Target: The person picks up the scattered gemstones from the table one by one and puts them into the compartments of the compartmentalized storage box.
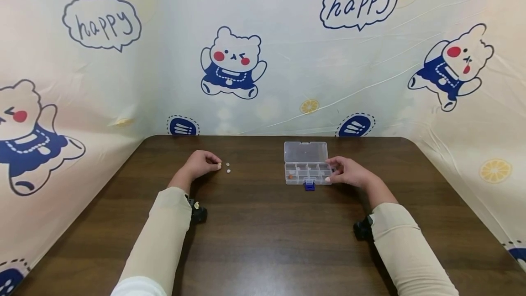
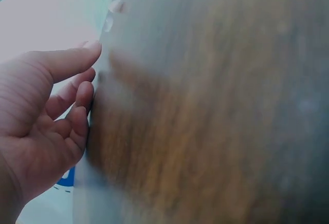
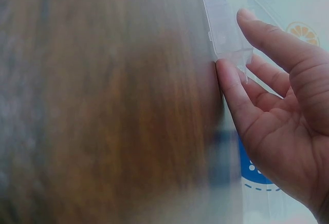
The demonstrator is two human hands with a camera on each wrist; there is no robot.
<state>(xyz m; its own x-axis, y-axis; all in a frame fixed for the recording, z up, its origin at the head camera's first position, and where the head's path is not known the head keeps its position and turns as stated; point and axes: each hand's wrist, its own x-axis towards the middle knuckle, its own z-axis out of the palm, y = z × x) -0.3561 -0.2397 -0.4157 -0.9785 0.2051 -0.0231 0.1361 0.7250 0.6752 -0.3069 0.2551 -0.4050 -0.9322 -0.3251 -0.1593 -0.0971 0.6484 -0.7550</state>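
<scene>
At the left, my left hand (image 1: 201,164) pinches a small yellowish bead-like piece (image 1: 219,165) between thumb and fingertips, low over the table. Two small whitish pieces (image 1: 228,171) lie just right of those fingertips. They also show as pale bits (image 2: 116,5) beyond the thumb in the left wrist view. My right hand (image 1: 349,171) holds the right end of a clear plastic compartment box (image 1: 308,166), thumb at the near corner and fingers along the side. Its lid (image 1: 306,152) stands open to the back, and a small orange item (image 1: 290,176) sits in a left compartment.
A blue clasp (image 1: 309,187) sticks out from the box's front edge. The brown wooden table (image 1: 263,232) reaches back to a printed cloth (image 1: 287,58) with cartoon bears. Each wrist carries a black camera (image 1: 199,214).
</scene>
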